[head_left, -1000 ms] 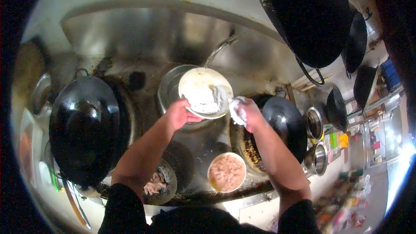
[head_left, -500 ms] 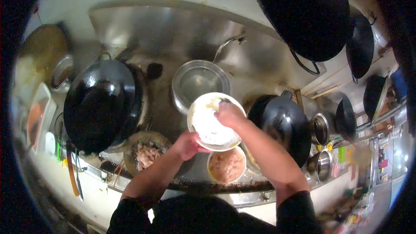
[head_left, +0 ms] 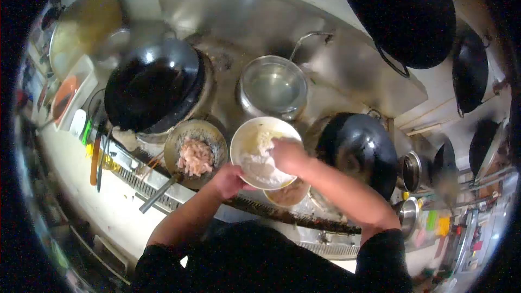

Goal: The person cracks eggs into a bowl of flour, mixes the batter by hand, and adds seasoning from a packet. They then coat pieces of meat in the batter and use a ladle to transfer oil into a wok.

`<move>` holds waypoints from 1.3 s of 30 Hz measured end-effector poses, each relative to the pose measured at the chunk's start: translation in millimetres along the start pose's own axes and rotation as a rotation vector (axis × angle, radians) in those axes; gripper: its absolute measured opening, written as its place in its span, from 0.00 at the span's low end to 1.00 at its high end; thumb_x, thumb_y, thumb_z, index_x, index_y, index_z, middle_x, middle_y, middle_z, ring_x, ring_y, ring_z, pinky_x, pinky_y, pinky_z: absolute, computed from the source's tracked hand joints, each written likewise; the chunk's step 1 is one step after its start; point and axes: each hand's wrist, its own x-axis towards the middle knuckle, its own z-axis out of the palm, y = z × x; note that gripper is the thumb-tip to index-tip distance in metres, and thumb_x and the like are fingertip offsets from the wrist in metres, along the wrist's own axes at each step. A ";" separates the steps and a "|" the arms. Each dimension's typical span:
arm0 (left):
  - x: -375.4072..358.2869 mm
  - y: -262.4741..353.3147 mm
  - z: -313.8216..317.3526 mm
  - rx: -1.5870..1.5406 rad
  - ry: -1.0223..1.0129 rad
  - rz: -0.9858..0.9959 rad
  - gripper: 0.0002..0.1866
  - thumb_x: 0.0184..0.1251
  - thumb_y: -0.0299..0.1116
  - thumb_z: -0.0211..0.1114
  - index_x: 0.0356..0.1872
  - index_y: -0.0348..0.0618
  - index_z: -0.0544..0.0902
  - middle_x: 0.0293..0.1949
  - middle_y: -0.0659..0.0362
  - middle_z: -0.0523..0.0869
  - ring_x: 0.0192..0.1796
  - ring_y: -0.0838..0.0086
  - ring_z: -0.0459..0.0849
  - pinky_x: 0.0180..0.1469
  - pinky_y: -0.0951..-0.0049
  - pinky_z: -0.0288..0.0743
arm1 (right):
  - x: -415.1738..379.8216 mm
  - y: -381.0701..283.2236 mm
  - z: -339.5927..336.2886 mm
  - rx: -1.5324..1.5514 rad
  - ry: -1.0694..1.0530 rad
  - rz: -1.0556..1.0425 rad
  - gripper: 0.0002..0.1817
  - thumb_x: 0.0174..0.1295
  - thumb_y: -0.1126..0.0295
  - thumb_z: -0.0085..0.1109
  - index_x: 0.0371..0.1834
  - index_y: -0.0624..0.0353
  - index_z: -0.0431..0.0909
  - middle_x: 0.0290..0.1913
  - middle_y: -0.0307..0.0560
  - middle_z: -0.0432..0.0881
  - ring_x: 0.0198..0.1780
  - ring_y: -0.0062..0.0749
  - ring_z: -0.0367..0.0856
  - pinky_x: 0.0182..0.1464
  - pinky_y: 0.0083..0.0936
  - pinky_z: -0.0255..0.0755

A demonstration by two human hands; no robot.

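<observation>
Head view, white bowl: the white bowl (head_left: 240, 137) is near the middle, in front of the person, with its mouth toward the camera; it partly covers a lower bowl (head_left: 286, 206) with pinkish pieces, and whether the two bowls touch cannot be told.
Left hand: the left hand (head_left: 229, 180) grips the white bowl at its near left rim, the thumb at the edge and the other fingers mostly hidden, probably below the wall.
Right hand: the right hand (head_left: 287, 154) reaches over the right rim, its fingers inside at the white powdery stuff (head_left: 278, 176); it is blurred, so how far the fingers are curled, or whether they pinch something, cannot be told.
Weight and wall: the white bowl looks stiff and rather light, perhaps of plastic or enamel; if ceramic, it would be fragile.
White powdery stuff: it seems soft and loose, easy to spill over the rim, and pasty where it is wet.
Where to hold: the outer wall just under the rim is a good place, with fingers supporting from below; powdered or wet fingers may slip.
Around: a pan (head_left: 172, 149) with pink meat pieces (head_left: 195, 157) stands just left, and a metal pot (head_left: 243, 97) of clear liquid is beyond.
</observation>
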 end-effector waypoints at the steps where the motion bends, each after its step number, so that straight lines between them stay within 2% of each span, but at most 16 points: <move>1: -0.5 -3.3 -4.9 -0.001 -0.037 0.004 0.32 0.46 0.31 0.57 0.58 0.35 0.67 0.52 0.49 0.77 0.51 0.58 0.79 0.51 0.55 0.77 | 2.1 -0.7 -3.1 -0.025 0.069 0.027 0.21 0.62 0.65 0.45 0.56 0.66 0.68 0.45 0.62 0.79 0.46 0.52 0.79 0.50 0.42 0.71; 5: -10.7 -13.5 -4.7 -0.002 -0.049 0.033 0.29 0.46 0.32 0.62 0.54 0.35 0.71 0.50 0.50 0.79 0.54 0.56 0.77 0.55 0.50 0.72 | 7.3 -21.1 3.0 -0.101 0.057 -0.326 0.19 0.59 0.65 0.49 0.50 0.65 0.73 0.47 0.65 0.77 0.48 0.54 0.77 0.53 0.43 0.70; 7: -20.0 -5.0 5.8 0.022 -0.032 0.037 0.31 0.46 0.31 0.60 0.57 0.37 0.68 0.52 0.51 0.78 0.53 0.57 0.77 0.54 0.51 0.74 | 2.2 -29.1 17.7 -0.101 0.114 -0.370 0.18 0.56 0.66 0.51 0.49 0.62 0.75 0.50 0.64 0.75 0.52 0.55 0.75 0.55 0.42 0.69; 9: -26.0 -4.7 2.7 0.039 -0.007 0.050 0.33 0.47 0.31 0.59 0.60 0.40 0.65 0.54 0.52 0.76 0.52 0.57 0.78 0.52 0.52 0.75 | -5.3 -34.2 4.9 -0.221 -0.167 -0.339 0.20 0.54 0.66 0.53 0.52 0.58 0.75 0.54 0.61 0.74 0.54 0.54 0.74 0.56 0.42 0.68; 15: -35.8 13.5 -11.7 0.008 -0.138 0.028 0.32 0.49 0.29 0.59 0.61 0.43 0.65 0.52 0.53 0.77 0.51 0.58 0.79 0.50 0.52 0.77 | 21.3 -45.9 3.4 -0.307 0.017 -0.190 0.25 0.53 0.65 0.55 0.57 0.55 0.72 0.59 0.60 0.70 0.54 0.52 0.74 0.58 0.40 0.66; 17: -29.7 13.1 -28.9 0.037 -0.105 -0.006 0.32 0.50 0.29 0.59 0.61 0.43 0.64 0.53 0.53 0.76 0.52 0.57 0.79 0.50 0.52 0.77 | 24.0 -73.7 12.5 -0.240 0.061 -0.208 0.27 0.52 0.63 0.57 0.57 0.59 0.71 0.54 0.55 0.75 0.58 0.44 0.71 0.57 0.35 0.68; 21: -27.8 17.6 -59.9 -0.042 -0.164 -0.023 0.32 0.49 0.28 0.57 0.62 0.43 0.64 0.54 0.52 0.76 0.53 0.57 0.78 0.50 0.51 0.77 | 12.2 -87.4 1.0 -0.336 -0.169 -0.261 0.26 0.50 0.65 0.57 0.55 0.60 0.73 0.54 0.56 0.76 0.59 0.43 0.71 0.58 0.34 0.67; 23: -41.9 30.7 -48.9 -0.032 -0.129 0.017 0.32 0.48 0.27 0.56 0.61 0.43 0.65 0.53 0.52 0.76 0.54 0.57 0.77 0.50 0.49 0.77 | 20.2 -65.2 9.6 -0.254 -0.121 -0.176 0.24 0.48 0.67 0.58 0.50 0.62 0.76 0.52 0.55 0.77 0.57 0.43 0.72 0.57 0.34 0.68; 26: -39.2 32.1 -53.6 -0.020 -0.151 -0.026 0.32 0.47 0.26 0.56 0.60 0.41 0.65 0.52 0.51 0.77 0.53 0.57 0.78 0.51 0.49 0.77 | 40.3 -54.0 14.2 -0.286 0.196 -0.248 0.22 0.47 0.68 0.59 0.47 0.67 0.76 0.47 0.56 0.78 0.56 0.47 0.72 0.59 0.35 0.65; 27: -37.2 32.1 -56.6 0.017 -0.144 -0.032 0.32 0.46 0.26 0.55 0.59 0.40 0.65 0.51 0.50 0.77 0.52 0.57 0.78 0.50 0.50 0.77 | 43.3 -68.0 11.9 -0.284 0.199 -0.234 0.22 0.47 0.68 0.59 0.47 0.67 0.76 0.47 0.56 0.78 0.56 0.47 0.72 0.59 0.35 0.65; 29: -37.8 40.7 -52.4 0.019 -0.130 -0.040 0.31 0.46 0.26 0.55 0.59 0.39 0.65 0.51 0.49 0.77 0.51 0.57 0.79 0.49 0.51 0.78 | 51.8 -92.7 9.8 -0.354 -0.093 -0.216 0.22 0.48 0.69 0.58 0.47 0.68 0.76 0.50 0.59 0.77 0.57 0.47 0.71 0.60 0.34 0.64; 30: -39.2 43.3 -51.4 0.015 -0.108 -0.041 0.31 0.46 0.26 0.55 0.59 0.37 0.65 0.51 0.48 0.77 0.50 0.56 0.80 0.48 0.52 0.79 | 39.2 -102.6 12.7 -0.180 0.153 -0.290 0.21 0.49 0.70 0.57 0.48 0.66 0.76 0.53 0.61 0.75 0.57 0.46 0.72 0.59 0.34 0.66; 31: -38.6 44.5 -54.5 0.018 -0.111 -0.048 0.31 0.46 0.26 0.55 0.59 0.37 0.65 0.51 0.48 0.77 0.50 0.56 0.80 0.48 0.52 0.79 | 38.1 -113.4 12.3 -0.208 -0.092 -0.202 0.21 0.49 0.70 0.56 0.48 0.63 0.77 0.56 0.62 0.72 0.56 0.46 0.73 0.59 0.34 0.66; 34: -36.3 49.8 -64.9 0.016 -0.104 -0.038 0.29 0.47 0.26 0.55 0.57 0.34 0.66 0.49 0.46 0.78 0.47 0.57 0.81 0.46 0.54 0.81 | 25.7 -94.8 6.6 -0.183 -0.065 -0.246 0.20 0.49 0.70 0.55 0.48 0.61 0.77 0.53 0.62 0.74 0.54 0.48 0.74 0.58 0.35 0.67; 37: -36.6 53.1 -62.4 0.017 -0.139 -0.065 0.28 0.47 0.26 0.55 0.55 0.33 0.68 0.47 0.46 0.79 0.46 0.57 0.82 0.45 0.56 0.81 | 34.4 -75.4 -2.5 -0.238 -0.032 -0.055 0.20 0.48 0.70 0.56 0.47 0.64 0.77 0.49 0.61 0.77 0.51 0.49 0.75 0.58 0.35 0.67; 39: -39.3 56.2 -54.1 0.080 -0.087 -0.099 0.27 0.47 0.26 0.55 0.55 0.32 0.68 0.46 0.47 0.80 0.46 0.57 0.82 0.46 0.55 0.81 | 44.3 -75.0 -7.9 -0.293 0.192 -0.182 0.20 0.46 0.70 0.57 0.45 0.67 0.77 0.44 0.60 0.78 0.49 0.50 0.75 0.57 0.35 0.67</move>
